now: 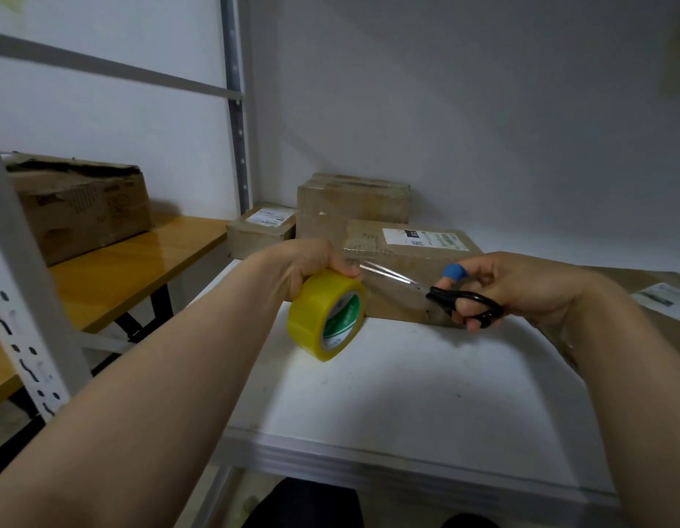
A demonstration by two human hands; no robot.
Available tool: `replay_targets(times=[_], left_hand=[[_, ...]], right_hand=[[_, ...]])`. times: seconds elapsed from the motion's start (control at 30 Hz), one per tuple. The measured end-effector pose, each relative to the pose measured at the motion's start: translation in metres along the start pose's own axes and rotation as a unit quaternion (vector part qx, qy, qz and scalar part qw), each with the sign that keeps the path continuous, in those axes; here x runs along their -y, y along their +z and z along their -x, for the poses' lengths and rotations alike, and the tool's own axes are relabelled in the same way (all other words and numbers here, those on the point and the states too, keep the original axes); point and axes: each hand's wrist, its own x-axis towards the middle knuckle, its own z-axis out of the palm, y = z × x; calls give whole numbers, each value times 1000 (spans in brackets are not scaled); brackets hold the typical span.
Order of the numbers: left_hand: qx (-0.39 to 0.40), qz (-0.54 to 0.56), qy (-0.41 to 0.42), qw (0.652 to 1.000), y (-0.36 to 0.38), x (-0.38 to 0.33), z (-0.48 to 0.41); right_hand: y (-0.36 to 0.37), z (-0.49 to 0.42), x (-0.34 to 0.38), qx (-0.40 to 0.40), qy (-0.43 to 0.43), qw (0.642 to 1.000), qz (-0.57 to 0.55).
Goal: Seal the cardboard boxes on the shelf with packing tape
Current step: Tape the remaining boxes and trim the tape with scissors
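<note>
Low in the frame lies the white shelf [407, 394]. Just above it, at centre, the left hand [311, 264] grips a yellow tape roll [327, 314], and the right hand [521, 287] holds black scissors [464, 302] closed on the clear tape strip [392, 278] stretched between them. Behind sits a labelled cardboard box [407, 245], with two more boxes [353, 203] farther back.

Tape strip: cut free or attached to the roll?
Attached. The clear strip runs taut from the yellow roll in the left hand to the scissors in the right hand.
</note>
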Motion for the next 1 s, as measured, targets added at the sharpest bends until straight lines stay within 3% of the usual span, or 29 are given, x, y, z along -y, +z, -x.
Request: replay_targets(times=[0.13,0.3,0.43,0.53,0.73,0.8,0.87,0.93,1.0], left_hand=[[11,3,3,1000,-1,0,1],[13,5,5,1000,-2,2,-2],[24,11,10,1000,-4,4,-4],[36,22,19,999,-6,6,-3],[52,33,44,997,-17,14,-4],[63,32,51,996,-21,15,-3],[75,31,59,995,-24,17,-1],[90,29,64,993,-27,18,0],[115,21,72,991,-29,19,1]], right_hand=[[-2,1,3,-47,34,998,36],[24,-4,9,-20,168,960,221],[63,-27,20,-37,133,878,458],[86,-38,29,7,158,833,530],[80,-37,39,49,174,873,453],[79,-34,43,3,143,909,391],[75,-35,52,-144,51,923,352],[71,-44,62,-316,-66,872,367],[72,-60,68,-357,-133,851,361]])
